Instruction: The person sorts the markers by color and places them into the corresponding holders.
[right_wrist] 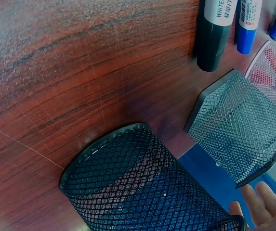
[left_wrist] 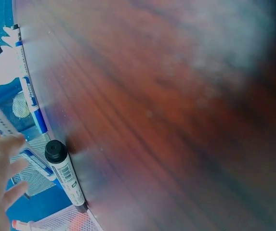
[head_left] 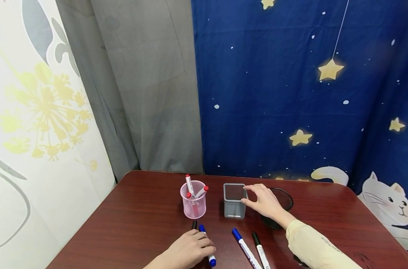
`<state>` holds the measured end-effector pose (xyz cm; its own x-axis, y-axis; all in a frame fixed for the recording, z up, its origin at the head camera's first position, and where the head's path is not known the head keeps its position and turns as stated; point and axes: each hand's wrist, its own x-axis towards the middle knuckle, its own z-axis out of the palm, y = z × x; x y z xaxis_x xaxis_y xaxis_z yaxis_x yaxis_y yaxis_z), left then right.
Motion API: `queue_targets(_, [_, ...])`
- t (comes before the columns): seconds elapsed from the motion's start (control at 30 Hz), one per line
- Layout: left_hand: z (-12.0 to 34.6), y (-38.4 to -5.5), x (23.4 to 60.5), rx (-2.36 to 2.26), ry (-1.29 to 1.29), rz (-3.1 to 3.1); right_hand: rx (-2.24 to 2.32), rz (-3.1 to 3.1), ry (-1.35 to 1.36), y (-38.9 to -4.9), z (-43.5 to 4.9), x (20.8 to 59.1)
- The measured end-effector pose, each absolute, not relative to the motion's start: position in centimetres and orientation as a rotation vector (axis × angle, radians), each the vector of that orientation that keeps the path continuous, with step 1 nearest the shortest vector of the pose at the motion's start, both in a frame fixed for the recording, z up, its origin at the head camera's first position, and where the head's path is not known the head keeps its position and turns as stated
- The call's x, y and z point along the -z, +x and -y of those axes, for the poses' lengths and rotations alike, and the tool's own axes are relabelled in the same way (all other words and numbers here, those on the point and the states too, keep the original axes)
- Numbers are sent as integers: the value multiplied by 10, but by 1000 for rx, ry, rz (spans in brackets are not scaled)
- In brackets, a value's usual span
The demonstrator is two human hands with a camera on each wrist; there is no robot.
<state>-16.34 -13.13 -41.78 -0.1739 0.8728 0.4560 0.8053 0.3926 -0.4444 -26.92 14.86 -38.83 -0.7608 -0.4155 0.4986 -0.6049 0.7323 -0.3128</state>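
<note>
My left hand (head_left: pixel 190 248) grips a blue-capped whiteboard marker (head_left: pixel 212 260), its fingers bent over the barrel. Beside it lies a black-capped marker (left_wrist: pixel 66 173), mostly hidden by the hand in the head view. My right hand (head_left: pixel 265 201) is at the right side of a grey square mesh pen holder (head_left: pixel 234 209), thumb and fingers spread near its rim; whether they touch it I cannot tell. Behind the right wrist stands a round black mesh pen holder (right_wrist: pixel 147 192), partly covered by the arm in the head view.
A pink mesh pen holder (head_left: pixel 194 209) with several red-capped markers stands left of the grey one. Another blue-capped marker (head_left: pixel 245 248) and a black-capped marker (head_left: pixel 261 250) lie on the dark red table (head_left: pixel 140 216) between the hands. Curtains (head_left: pixel 257 93) hang behind the table.
</note>
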Motion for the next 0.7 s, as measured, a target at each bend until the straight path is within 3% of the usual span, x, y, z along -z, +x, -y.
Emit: queue_targets(0.7, [125,-149,376,393,-1418,2044,-660,2541,785,-269,-149,388])
